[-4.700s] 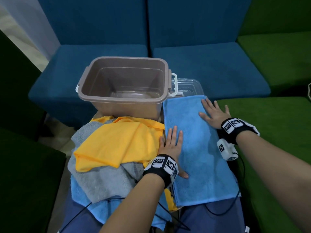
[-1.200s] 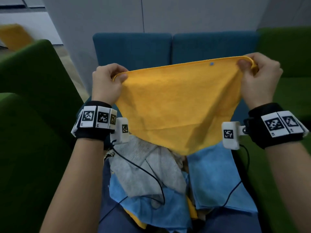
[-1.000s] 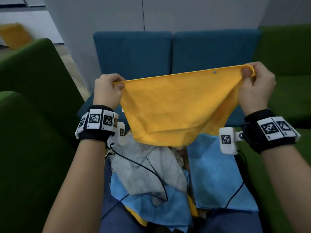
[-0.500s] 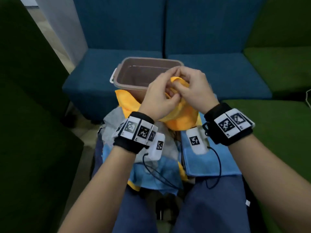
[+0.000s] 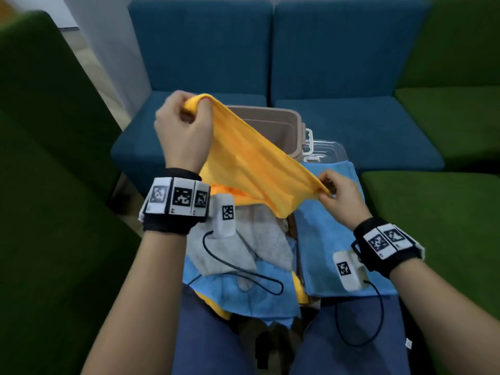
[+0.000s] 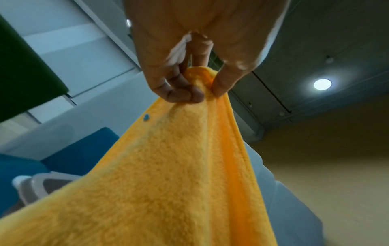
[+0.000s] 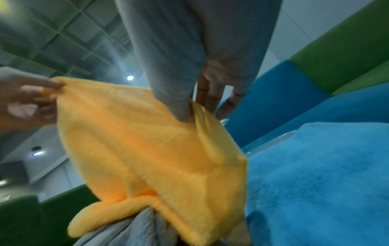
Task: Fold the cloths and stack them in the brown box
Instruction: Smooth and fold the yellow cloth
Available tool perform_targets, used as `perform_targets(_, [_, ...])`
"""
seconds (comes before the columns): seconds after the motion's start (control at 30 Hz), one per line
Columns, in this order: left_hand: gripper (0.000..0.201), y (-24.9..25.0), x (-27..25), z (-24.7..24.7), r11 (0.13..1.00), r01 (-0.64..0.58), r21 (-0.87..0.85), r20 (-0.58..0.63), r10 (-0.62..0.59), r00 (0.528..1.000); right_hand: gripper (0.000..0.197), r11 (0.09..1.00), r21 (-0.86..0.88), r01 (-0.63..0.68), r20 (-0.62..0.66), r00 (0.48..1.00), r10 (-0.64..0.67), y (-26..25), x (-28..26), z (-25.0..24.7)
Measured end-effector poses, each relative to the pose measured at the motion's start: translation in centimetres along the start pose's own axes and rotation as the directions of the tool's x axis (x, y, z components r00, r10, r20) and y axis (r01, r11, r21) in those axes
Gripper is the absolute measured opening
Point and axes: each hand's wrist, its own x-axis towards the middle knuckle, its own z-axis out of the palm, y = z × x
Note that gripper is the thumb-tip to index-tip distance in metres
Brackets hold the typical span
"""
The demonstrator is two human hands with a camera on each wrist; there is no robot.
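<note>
My left hand [image 5: 184, 131] pinching yellow cloth [image 5: 251, 161] corner up high at far left, my right hand [image 5: 339, 197] pinching opp. corner lower at right, cloth stretched btwn them in front of brown box [image 5: 281, 124], folded blue cloth [image 5: 330, 239] under right hand, grey cloth [image 5: 243, 244] in near pile.

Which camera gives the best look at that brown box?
The head view: the brown box shows its rim and inside behind the yellow cloth. The left wrist view catches only a corner; the right wrist view shows none.
</note>
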Motion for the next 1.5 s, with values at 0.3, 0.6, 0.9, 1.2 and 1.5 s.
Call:
perform_targets(0.3, [0.030,-2.9,-0.1,-1.7,0.942,0.156,0.296,0.073,-0.186,0.980,0.019,0.988,0.084,0.126,0.018,0.992,-0.128,-3.0,0.2,-3.2])
perform_targets(0.6, [0.047,-1.0,-7.6,2.2,0.994,-0.082,-0.075,0.352,0.103,0.930,0.008,0.874,-0.033,0.485,0.103,0.871,-0.480,-9.3,1.2,-3.6])
perform_targets(0.9, [0.014,-0.5,-7.9,3.1,0.967,-0.224,-0.122,0.524,0.254,0.813,0.006,0.821,0.007,0.571,0.038,0.820,-0.571,-11.2,2.4,-3.9])
perform_targets(1.2, [0.014,0.8,-6.5,2.2,0.987,-0.117,-0.109,0.601,0.159,0.783,0.015,0.888,0.070,0.454,-0.063,0.891,-0.451,-12.0,3.2,-4.7])
perform_targets(1.5, [0.025,1.0,-3.7,0.2,0.944,-0.318,0.086,0.562,0.218,0.798,0.018,0.908,-0.060,0.415,-0.427,0.811,-0.400,-13.9,5.3,-8.8])
